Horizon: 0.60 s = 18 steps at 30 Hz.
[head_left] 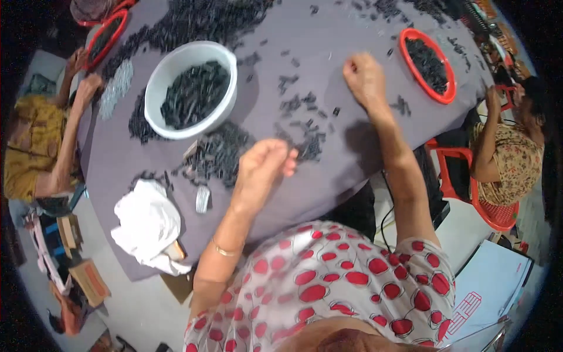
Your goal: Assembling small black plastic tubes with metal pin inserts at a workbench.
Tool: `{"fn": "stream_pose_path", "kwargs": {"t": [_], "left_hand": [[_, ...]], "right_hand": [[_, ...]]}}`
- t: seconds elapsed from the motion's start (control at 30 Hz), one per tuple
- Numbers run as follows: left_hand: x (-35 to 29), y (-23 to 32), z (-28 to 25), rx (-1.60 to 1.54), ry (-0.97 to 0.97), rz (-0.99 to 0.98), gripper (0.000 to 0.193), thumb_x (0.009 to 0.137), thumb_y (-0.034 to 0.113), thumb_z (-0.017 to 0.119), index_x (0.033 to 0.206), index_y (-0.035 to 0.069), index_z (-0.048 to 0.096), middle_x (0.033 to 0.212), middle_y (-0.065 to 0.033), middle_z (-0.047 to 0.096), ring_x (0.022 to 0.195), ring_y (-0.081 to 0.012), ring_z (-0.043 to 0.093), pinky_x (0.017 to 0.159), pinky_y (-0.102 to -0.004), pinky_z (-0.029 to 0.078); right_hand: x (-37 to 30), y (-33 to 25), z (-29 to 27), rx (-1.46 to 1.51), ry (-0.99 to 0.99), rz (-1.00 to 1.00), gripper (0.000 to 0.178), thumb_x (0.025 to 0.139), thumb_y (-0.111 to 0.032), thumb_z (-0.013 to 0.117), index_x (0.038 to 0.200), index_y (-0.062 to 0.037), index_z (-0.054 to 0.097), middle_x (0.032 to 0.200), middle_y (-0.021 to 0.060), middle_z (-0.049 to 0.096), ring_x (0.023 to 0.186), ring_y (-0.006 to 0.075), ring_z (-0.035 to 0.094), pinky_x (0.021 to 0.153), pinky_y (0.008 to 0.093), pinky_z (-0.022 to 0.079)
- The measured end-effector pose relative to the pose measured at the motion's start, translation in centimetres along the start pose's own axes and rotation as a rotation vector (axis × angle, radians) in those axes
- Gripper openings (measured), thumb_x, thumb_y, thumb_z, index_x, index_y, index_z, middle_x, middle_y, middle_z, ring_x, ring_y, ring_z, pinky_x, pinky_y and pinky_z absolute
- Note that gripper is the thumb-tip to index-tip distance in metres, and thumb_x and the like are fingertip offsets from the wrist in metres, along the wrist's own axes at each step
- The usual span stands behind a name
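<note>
My left hand [262, 171] hovers over the grey cloth at the near edge of a heap of small black pieces [220, 154]. Its thumb and fingers are closed together, slightly blurred, and anything between them is hidden. Farther off to the right, my right hand [365, 79] is curled closed above the cloth, with whatever it may hold out of sight. Between the hands lie loose black pieces [305, 105], some in small clusters. A large whitish bowl [153, 117], filled with similar black pieces, stands beyond my left hand.
At the right stands a red oval basket [450, 94] of black pieces. A white cloth bundle [146, 220] and a small clear packet [202, 199] lie at the near left. Clear pieces [117, 88] are heaped near a person's hand [89, 88]. Another person [510, 152] sits at right.
</note>
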State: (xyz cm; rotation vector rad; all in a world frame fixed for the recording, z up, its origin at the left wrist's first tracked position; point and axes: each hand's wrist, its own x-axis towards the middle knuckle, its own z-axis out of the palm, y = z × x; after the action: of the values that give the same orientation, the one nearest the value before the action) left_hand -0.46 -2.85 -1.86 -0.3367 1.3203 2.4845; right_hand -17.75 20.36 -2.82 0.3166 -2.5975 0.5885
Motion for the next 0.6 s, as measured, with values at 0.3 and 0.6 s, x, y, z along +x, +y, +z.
{"fn": "stream_pose_path", "kwargs": {"t": [0.3,0.6], "left_hand": [[0.2,-0.2,0.4,0.034,-0.034,0.049,0.017,0.092,0.009,0.055,0.103,-0.004,0.056,0.091,-0.0106,0.064,0.073,-0.0115,0.059,0.065,-0.0234,0.050],[-0.4,-0.3,0.9,0.131,-0.053,0.055,0.016,0.091,0.011,0.058,0.100,-0.003,0.059,0.090,-0.0069,0.065,0.074,-0.0090,0.059,0.065,-0.0203,0.049]], "right_hand": [[-7.8,-8.6,-6.3,0.937,-0.438,-0.009,0.013,0.078,0.003,0.060,0.087,-0.0063,0.058,0.078,0.0027,0.059,0.067,0.0083,0.054,0.063,0.0234,0.046],[-8.7,-9.9,-7.1,0.733,-0.348,-0.220,0.016,0.075,0.007,0.060,0.086,-0.0029,0.055,0.079,0.0112,0.060,0.066,0.0248,0.060,0.057,0.0317,0.047]]}}
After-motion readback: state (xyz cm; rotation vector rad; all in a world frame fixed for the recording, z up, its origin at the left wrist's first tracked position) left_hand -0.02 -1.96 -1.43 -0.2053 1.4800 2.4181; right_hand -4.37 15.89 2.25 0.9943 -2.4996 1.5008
